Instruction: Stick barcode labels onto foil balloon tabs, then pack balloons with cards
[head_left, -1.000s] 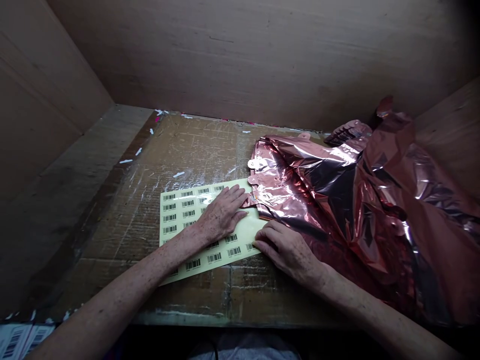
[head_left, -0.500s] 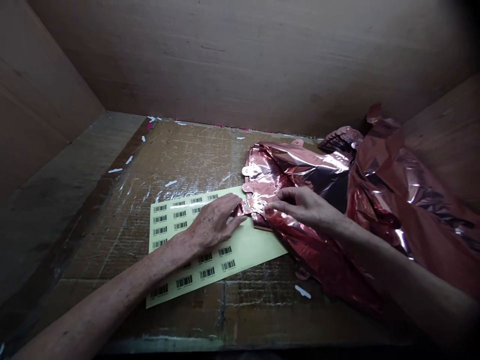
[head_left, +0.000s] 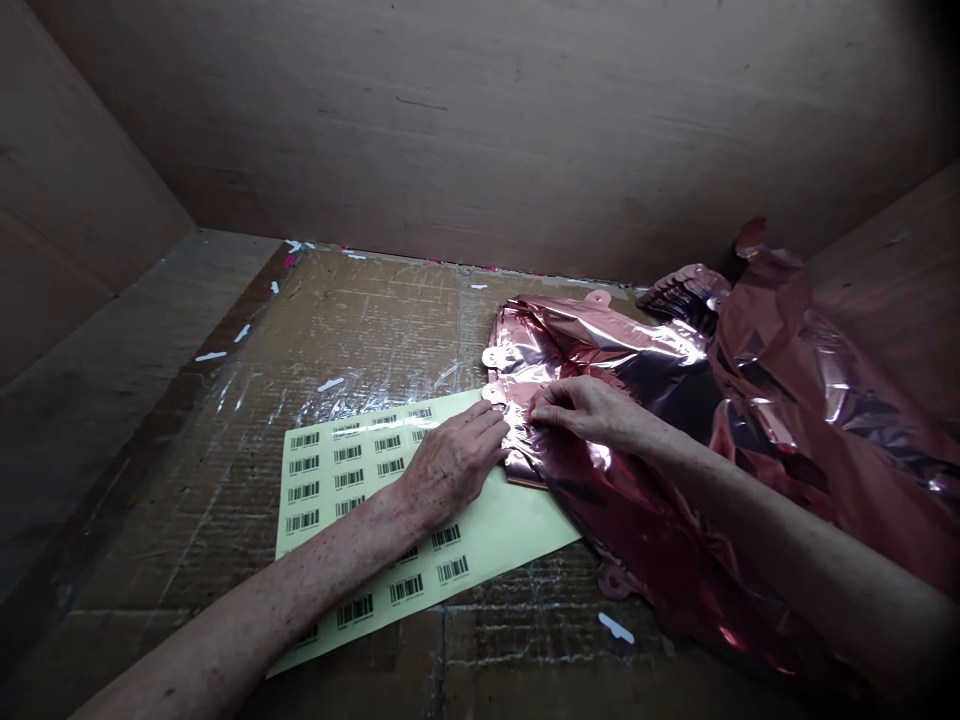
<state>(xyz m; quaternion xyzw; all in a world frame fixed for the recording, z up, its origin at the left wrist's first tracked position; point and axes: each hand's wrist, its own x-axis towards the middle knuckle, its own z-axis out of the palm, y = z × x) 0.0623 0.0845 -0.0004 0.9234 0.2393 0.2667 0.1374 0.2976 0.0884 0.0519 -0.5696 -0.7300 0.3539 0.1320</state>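
A pile of flat rose-gold foil balloons (head_left: 637,320) with small round tabs lies right of centre. My left hand (head_left: 454,465) rests over a pale yellow sheet of barcode labels (head_left: 517,515), its fingers curled together at the left edge of the top balloon. On the same balloon, a short way to the right, my right hand (head_left: 589,410) has thumb and forefinger pinched together at the foil. Whether a label sits beneath those fingertips is hidden. The label sheet's right part is bare and runs under the balloons.
Wooden panels (head_left: 450,130) stand at the back and both sides. The surface is cardboard (head_left: 390,320) covered with clear tape. Small white hook-shaped scraps (head_left: 616,628) lie scattered about. More crumpled foil (head_left: 832,370) spreads at the right, beside a fanned stack of foil tabs (head_left: 686,290).
My left hand has shifted right and slightly down, and its fingers have closed at the foil edge. My right hand has moved slightly left. The whole view has shifted a little.
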